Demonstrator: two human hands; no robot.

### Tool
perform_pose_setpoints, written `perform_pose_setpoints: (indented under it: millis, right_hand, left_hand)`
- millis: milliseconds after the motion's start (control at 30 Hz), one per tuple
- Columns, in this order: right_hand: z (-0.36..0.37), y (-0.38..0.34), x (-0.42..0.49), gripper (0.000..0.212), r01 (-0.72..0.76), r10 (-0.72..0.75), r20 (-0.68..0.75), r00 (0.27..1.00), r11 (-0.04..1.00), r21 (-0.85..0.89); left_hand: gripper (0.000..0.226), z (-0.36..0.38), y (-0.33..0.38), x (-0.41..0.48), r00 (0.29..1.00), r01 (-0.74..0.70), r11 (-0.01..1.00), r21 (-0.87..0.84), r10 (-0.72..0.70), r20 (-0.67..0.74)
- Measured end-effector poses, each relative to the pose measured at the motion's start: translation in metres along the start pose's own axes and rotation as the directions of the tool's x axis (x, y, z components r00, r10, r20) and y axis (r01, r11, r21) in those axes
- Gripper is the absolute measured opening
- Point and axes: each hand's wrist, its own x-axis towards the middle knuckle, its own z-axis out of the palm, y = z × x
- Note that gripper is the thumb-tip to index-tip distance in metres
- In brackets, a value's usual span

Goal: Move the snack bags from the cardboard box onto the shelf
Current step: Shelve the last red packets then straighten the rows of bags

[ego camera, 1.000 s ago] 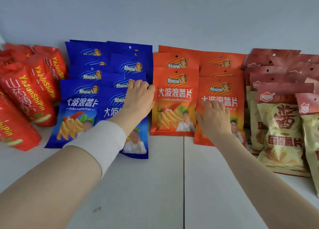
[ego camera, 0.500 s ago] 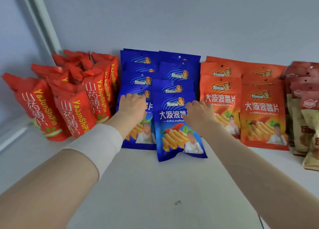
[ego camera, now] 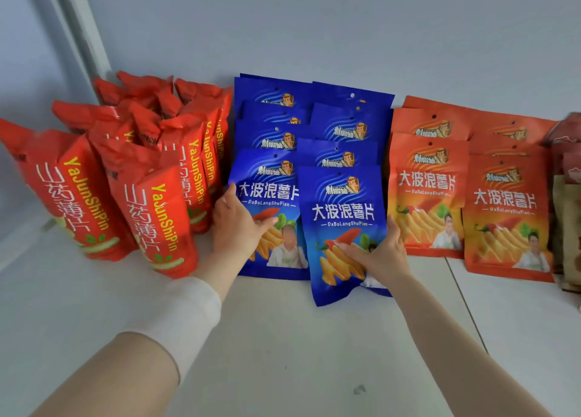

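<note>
Front blue bag [ego camera: 342,215] on shelf [ego camera: 283,338], upright, base skewed near. Right hand [ego camera: 377,253] pinches its lower right edge; left hand [ego camera: 239,225] grips left blue bag [ego camera: 270,193] by left edge. Likely next: push base far.

Red bags [ego camera: 151,215], left of frame: yellow "YaJunShiPin" running down the pack, white "山药薄片" beside it. Blue bags [ego camera: 342,212], centre: white "大波浪薯片", under it "DaBoLangShuPian". Orange bags [ego camera: 427,181], right: same two lines, "大波浪薯片" / "DaBoLangShuPian". Logo text at top of blue and orange bags: too small to read. Dark bags [ego camera: 569,178], far right edge: print unreadable.
</note>
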Motion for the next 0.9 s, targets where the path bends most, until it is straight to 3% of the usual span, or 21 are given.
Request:
perform_pose_setpoints:
  millis: [167, 333, 467, 600, 900]
  right_hand:
    - [0.011, 0.012, 0.006, 0.117, 0.083, -0.041, -0.190, 0.981, 0.972, 0.220]
    - [0.020, 0.007, 0.020, 0.108, 0.189, -0.064, -0.341, 0.938, 0.918, 0.348]
    - [0.024, -0.003, 0.024, 0.105, 0.267, -0.116, -0.462, 0.879, 0.923, 0.276]
    - [0.030, -0.003, 0.018, 0.093, 0.296, -0.188, -0.454, 0.871, 0.938, 0.179]
    - [0.039, -0.007, 0.007, 0.077, 0.197, -0.196, -0.478, 0.856, 0.979, -0.048]
  left_hand:
    - [0.102, 0.011, -0.004, 0.000, 0.992, -0.051, 0.978, -0.201, 0.026, -0.124]
    - [0.093, 0.017, -0.004, 0.011, 0.955, -0.187, 0.937, -0.296, 0.102, -0.280]
    - [0.089, 0.021, -0.003, 0.024, 0.932, -0.247, 0.925, -0.290, 0.145, -0.332]
    - [0.086, 0.024, -0.004, 0.024, 0.944, -0.247, 0.939, -0.239, 0.178, -0.277]
    - [0.075, 0.022, 0.001, 0.018, 0.963, -0.207, 0.968, -0.144, 0.176, -0.204]
